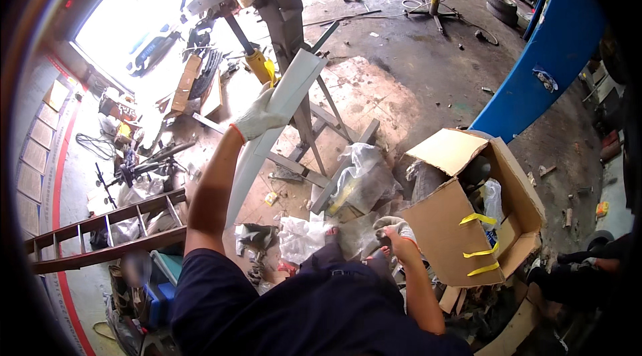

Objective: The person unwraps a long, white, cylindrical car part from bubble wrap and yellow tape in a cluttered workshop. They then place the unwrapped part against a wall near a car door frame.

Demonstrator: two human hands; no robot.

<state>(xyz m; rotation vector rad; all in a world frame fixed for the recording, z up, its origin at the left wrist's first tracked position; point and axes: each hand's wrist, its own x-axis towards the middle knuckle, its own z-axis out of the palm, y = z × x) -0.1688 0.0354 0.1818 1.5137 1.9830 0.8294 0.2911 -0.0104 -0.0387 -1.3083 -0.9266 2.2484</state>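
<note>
My left hand (261, 114), in a white knit glove with an orange cuff, grips the edge of a long white panel (271, 140). The panel slants across the view, its upper end near a grey metal stand (288, 30) with a yellow cylinder (258, 66). Low in front of my body is my right hand (396, 233), also gloved, with its fingers curled; whether they hold anything is unclear. Just right of that hand stands an open cardboard box (446, 230) with yellow straps, containing a clear plastic bag (492, 200) and dark parts.
Clear plastic wrapping (301, 238) lies around my feet, near the stand's metal base (346, 170). A ladder (110, 230) lies at left. A blue panel (546, 55) rises at right. Farther off are a pole stand (435, 2) and tyres (501, 5). Another person's arm (604, 264) shows at right.
</note>
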